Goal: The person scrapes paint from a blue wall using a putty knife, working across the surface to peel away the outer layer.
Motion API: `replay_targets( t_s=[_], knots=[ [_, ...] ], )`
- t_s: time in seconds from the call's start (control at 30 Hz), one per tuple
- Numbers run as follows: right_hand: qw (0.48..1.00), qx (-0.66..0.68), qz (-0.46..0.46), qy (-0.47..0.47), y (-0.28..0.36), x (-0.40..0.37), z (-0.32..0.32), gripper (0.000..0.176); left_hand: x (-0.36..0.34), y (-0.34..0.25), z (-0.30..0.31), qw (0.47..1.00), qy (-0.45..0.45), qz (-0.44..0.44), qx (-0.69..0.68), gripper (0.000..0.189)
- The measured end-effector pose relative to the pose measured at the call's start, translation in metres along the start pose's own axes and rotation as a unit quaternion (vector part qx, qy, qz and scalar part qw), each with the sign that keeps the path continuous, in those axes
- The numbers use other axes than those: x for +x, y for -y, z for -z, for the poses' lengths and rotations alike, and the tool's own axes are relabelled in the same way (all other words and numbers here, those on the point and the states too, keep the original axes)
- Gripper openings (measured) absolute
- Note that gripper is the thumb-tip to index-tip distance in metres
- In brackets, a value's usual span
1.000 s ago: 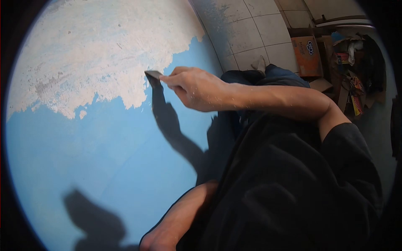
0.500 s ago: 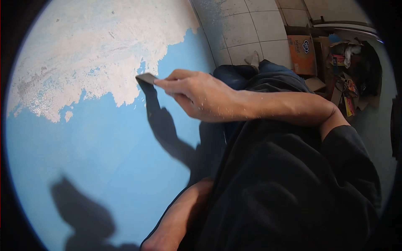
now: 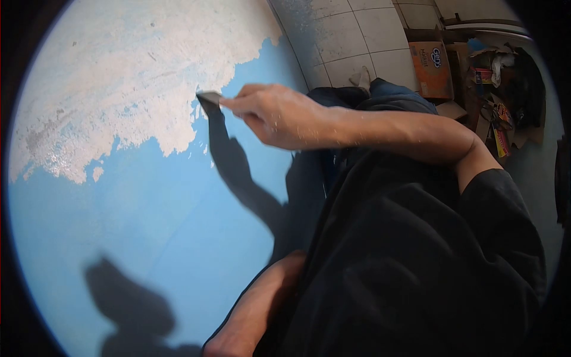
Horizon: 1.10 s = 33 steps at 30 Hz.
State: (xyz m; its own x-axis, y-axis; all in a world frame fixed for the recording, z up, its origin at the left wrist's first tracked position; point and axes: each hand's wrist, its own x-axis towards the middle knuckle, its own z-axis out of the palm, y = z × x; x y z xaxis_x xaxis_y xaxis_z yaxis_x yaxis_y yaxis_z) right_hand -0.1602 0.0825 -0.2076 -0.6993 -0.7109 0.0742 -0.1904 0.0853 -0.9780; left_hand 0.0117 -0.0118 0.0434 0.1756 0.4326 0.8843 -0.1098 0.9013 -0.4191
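Scraper (image 3: 208, 97) sits pinched in our right hand (image 3: 273, 116), fingers closed tight on its handle. Its blade touches the wall at the ragged edge where blue paint (image 3: 148, 208) meets bare plaster (image 3: 119, 71). We judge that too steep an angle could gouge the plaster, and a slip on the smooth paint could drag our knuckles across the rough patch. Our left hand (image 3: 229, 346) is cut off at the frame's bottom, so we cannot tell its grip.

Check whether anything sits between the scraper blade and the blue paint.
Nothing visible. The scraper in the right hand appears to meet the wall at the edge of the blue paint; only the shadow crosses it.
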Motion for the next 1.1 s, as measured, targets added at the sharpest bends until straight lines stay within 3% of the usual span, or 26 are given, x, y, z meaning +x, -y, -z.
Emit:
replay_targets(
  t_s=[0.13, 0.33, 0.43, 0.63, 0.73, 0.83, 0.93, 1.1],
  knots=[
    [0.999, 0.020, -0.008, 0.029, 0.017, -0.024, -0.001, 0.034, 0.002, 0.005, 0.006, 1.000, -0.010, 0.003, 0.000, 0.030],
    [0.999, 0.030, -0.016, 0.026, 0.014, -0.023, 0.000, 0.035, -0.009, -0.008, -0.032, 0.976, -0.199, 0.092, -0.018, 0.032],
    [1.000, -0.002, -0.003, -0.004, 0.024, -0.031, -0.008, 0.037, 0.000, 0.002, 0.001, 1.000, 0.002, 0.001, 0.004, 0.034],
    [0.999, -0.012, -0.023, -0.021, 0.001, -0.017, -0.015, 0.036, -0.008, -0.005, -0.019, 0.994, -0.095, 0.040, 0.026, 0.034],
    [1.000, -0.008, 0.006, -0.016, 0.021, -0.033, -0.014, 0.036, 0.000, 0.002, -0.003, 0.995, -0.067, 0.004, 0.067, 0.034],
    [1.000, -0.003, 0.009, 0.004, 0.026, -0.037, -0.010, 0.037, 0.001, 0.001, 0.000, 0.998, -0.042, 0.023, 0.051, 0.034],
    [1.000, 0.010, 0.004, 0.005, 0.021, -0.036, -0.012, 0.037, -0.001, -0.001, -0.006, 0.996, -0.070, 0.026, 0.051, 0.034],
    [1.000, 0.004, 0.008, -0.015, 0.028, -0.041, -0.012, 0.036, -0.006, -0.003, -0.014, 0.999, -0.041, 0.003, 0.027, 0.034]
  ],
)
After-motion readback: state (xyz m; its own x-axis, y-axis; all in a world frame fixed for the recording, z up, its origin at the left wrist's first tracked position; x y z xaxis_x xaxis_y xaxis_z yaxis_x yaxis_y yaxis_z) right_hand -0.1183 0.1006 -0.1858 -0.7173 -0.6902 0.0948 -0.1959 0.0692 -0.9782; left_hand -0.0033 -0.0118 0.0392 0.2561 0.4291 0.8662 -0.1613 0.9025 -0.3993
